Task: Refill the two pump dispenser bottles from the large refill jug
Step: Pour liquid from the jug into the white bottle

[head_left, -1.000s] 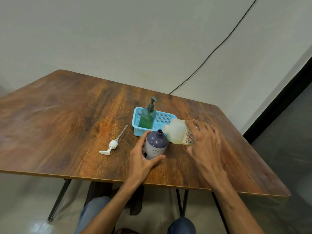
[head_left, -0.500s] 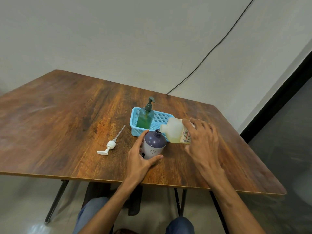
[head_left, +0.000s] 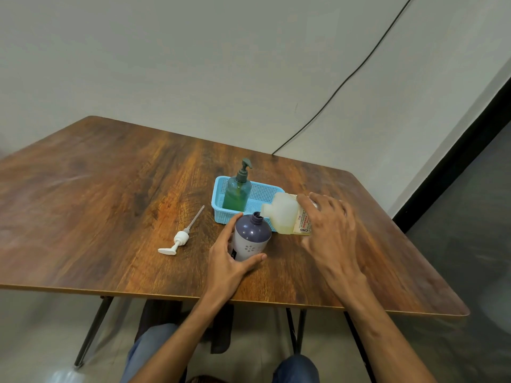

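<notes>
Pour step | jug (head_left: 284, 214) was grasped on its side by right hand (head_left: 329, 228), spout at bottle (head_left: 251, 236) neck | bottle was clasped upright on table (head_left: 110, 189) by left hand (head_left: 226, 261) | judged: tilt best eased slowly, spout centred, bottle braced.

On the counter (head_left: 110, 217), the pump dispenser (head_left: 237, 193) stands in the basket (head_left: 219, 201), behind the open bottle (head_left: 252, 239); the loose pump (head_left: 179, 239) lies left, the refill jug (head_left: 284, 214) right.
</notes>
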The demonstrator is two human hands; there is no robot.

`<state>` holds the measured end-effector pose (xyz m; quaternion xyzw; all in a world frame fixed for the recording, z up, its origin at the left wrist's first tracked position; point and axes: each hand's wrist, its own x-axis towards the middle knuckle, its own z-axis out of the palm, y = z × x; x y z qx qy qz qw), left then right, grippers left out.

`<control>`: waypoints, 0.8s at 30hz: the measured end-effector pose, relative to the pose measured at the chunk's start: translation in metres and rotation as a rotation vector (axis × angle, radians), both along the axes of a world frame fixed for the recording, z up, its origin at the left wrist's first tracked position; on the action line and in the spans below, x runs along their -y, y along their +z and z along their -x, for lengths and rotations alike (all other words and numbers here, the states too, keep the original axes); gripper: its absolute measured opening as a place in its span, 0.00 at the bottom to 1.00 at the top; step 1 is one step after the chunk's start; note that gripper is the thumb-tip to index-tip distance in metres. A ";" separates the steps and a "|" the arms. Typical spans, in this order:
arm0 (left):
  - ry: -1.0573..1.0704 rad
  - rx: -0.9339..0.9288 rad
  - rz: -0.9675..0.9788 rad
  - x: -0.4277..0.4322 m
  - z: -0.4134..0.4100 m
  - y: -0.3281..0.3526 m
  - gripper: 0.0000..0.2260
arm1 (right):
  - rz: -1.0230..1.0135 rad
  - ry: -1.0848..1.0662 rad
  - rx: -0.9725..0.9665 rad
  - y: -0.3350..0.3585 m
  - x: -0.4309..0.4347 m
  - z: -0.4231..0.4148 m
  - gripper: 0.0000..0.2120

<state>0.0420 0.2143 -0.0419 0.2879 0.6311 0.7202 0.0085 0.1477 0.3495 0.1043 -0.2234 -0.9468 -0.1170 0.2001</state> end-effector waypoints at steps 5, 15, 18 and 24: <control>0.000 -0.004 0.002 -0.001 0.000 0.000 0.44 | 0.011 -0.008 0.015 0.000 -0.001 0.000 0.39; -0.008 -0.014 0.014 -0.001 0.001 -0.002 0.45 | 0.004 -0.001 0.024 0.001 -0.002 -0.002 0.39; -0.007 -0.014 0.022 -0.002 0.001 -0.003 0.45 | 0.001 0.001 0.024 0.001 -0.002 -0.002 0.39; -0.009 -0.014 0.016 -0.002 0.000 -0.003 0.43 | -0.002 0.003 0.025 0.002 -0.001 -0.003 0.39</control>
